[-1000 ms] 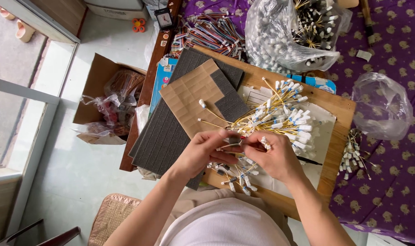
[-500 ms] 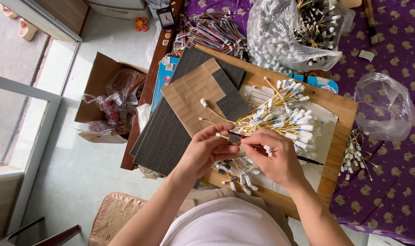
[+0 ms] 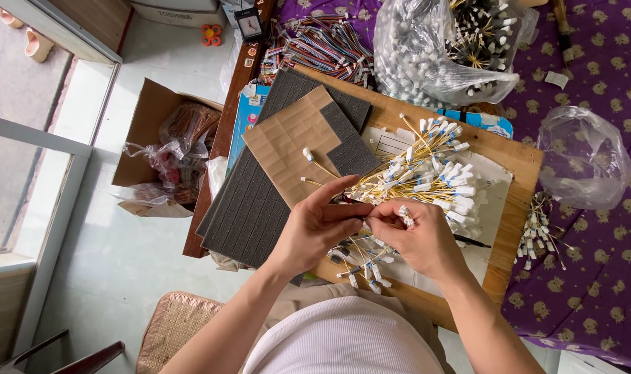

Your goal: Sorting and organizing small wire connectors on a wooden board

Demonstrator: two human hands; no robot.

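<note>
My left hand [image 3: 320,225] and my right hand [image 3: 414,239] meet over a wooden board [image 3: 516,156] on my lap. Together they pinch the gathered ends of a bundle of thin yellow wires with white connectors [image 3: 426,173], which fans out up and to the right. My right hand also grips one white connector [image 3: 405,216] between thumb and fingers. Below the hands lie more loose connector wires [image 3: 360,263]. Two single wires [image 3: 314,163] rest on a brown cardboard sheet [image 3: 288,142].
Dark grey foam sheets [image 3: 246,215] lie under the cardboard. A clear bag of connector wires [image 3: 440,48] and coloured ribbon cables [image 3: 315,45] sit at the top. An empty-looking plastic bag [image 3: 582,156] and more wires [image 3: 537,228] lie on the purple cloth. An open carton [image 3: 160,149] stands on the floor.
The hands have shifted slightly and the right fingers have turned a white connector up into view; the bundle stays held between both hands.
</note>
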